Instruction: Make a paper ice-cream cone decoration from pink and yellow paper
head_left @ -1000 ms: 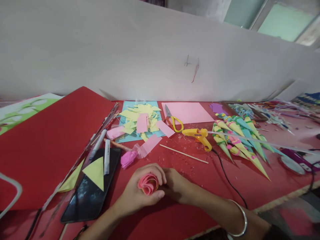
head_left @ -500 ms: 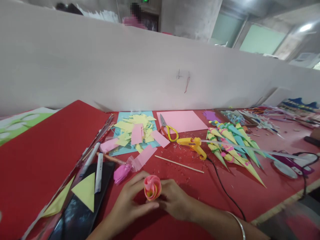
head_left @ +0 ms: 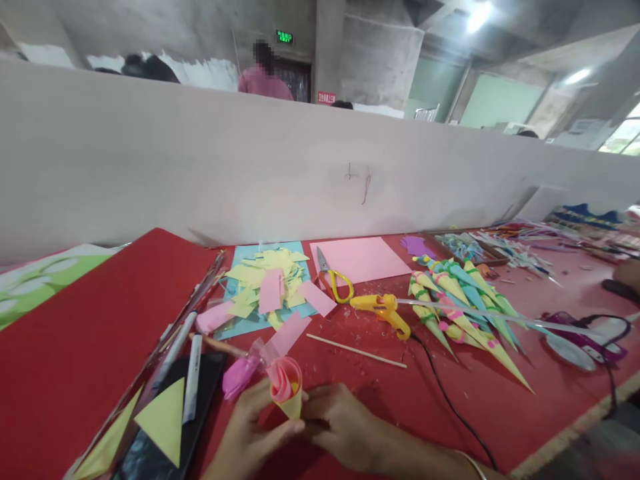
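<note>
A small yellow paper cone (head_left: 293, 407) with a swirl of pink paper (head_left: 284, 380) in its mouth is held upright, tilted slightly, low in the middle of the view. My left hand (head_left: 255, 427) grips it from the left, thumb in front and fingers behind. From the right, my right hand (head_left: 340, 423) has its bent fingers closed against the cone's side. Just beyond my left hand lies a bright pink wrapped lump (head_left: 240, 377), perhaps clay. A thin wooden stick (head_left: 356, 351) lies on the red table past my right hand.
A yellow glue gun (head_left: 383, 310) with a trailing cord lies beyond the stick. Scissors (head_left: 334, 273) rest on pink paper (head_left: 375, 257). Decorated cones (head_left: 465, 300) are piled at right. Yellow cut paper (head_left: 273, 267) heaps at the back; markers (head_left: 193, 380) lie left. A white partition (head_left: 250, 167) stands behind.
Both hands and the cone have shifted slightly left and down in view. The cone has tipped so its yellow outer side shows. The camera's view has tilted upward.
</note>
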Action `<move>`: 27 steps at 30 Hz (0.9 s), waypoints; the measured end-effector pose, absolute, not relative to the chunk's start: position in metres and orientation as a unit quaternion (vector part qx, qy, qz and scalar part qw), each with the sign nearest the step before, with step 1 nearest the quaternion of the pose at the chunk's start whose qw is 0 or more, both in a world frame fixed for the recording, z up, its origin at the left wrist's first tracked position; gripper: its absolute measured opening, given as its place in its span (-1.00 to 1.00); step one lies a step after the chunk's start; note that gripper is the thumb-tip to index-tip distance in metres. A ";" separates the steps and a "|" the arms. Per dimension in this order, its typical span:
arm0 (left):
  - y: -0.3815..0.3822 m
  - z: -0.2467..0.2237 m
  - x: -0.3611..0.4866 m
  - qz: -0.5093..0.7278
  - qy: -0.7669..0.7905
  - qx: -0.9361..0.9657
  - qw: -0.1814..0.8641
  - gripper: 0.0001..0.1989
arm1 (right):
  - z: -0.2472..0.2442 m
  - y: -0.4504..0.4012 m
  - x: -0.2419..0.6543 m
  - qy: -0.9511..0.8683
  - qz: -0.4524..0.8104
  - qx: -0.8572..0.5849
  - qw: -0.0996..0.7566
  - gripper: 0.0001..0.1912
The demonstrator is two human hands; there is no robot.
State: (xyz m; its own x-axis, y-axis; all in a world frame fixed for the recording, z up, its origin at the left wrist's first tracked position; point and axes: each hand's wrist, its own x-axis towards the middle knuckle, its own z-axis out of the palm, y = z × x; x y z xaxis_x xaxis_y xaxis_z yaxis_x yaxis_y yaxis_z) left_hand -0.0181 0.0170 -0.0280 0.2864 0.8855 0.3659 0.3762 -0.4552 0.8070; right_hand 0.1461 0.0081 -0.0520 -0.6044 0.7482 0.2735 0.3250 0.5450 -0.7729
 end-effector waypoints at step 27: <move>0.026 -0.017 -0.007 0.452 0.460 0.590 0.486 -0.87 | -0.053 0.022 0.146 -0.797 0.340 -0.386 0.315 -0.57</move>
State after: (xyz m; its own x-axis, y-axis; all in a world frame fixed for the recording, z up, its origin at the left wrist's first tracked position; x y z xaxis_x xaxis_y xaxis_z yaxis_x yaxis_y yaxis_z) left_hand -0.0070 0.0259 -0.0170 0.1684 0.9820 0.0859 0.1036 -0.1043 0.9891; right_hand 0.1463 0.0223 -0.0532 -0.5035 0.8303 0.2392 0.4016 0.4699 -0.7861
